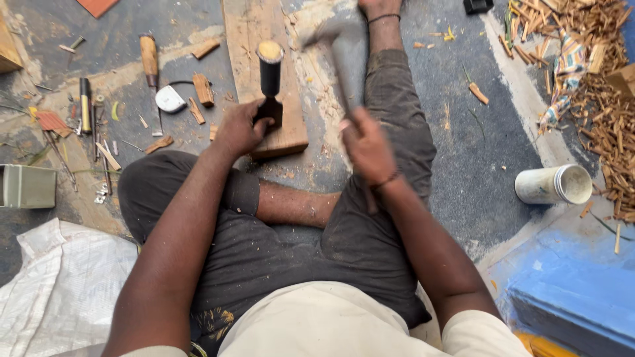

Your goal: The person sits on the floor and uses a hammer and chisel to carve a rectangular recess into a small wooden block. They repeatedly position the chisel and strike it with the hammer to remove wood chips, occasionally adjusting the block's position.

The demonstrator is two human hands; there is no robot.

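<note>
I sit on the floor with a wooden plank (254,39) lying in front of me. My left hand (239,129) grips a chisel (269,69) with a black handle and pale worn top, held upright with its blade on the plank's near end. My right hand (368,147) is closed around the handle of a hammer (338,46), whose blurred head hangs raised just right of the chisel top. My right leg stretches forward beside the plank.
Hand tools (149,59), a tape measure (170,99) and wood scraps lie on the floor at left. A grey box (28,186) and white sack (59,284) sit near left. A white tube container (554,184) and a heap of wood chips (605,99) are at right.
</note>
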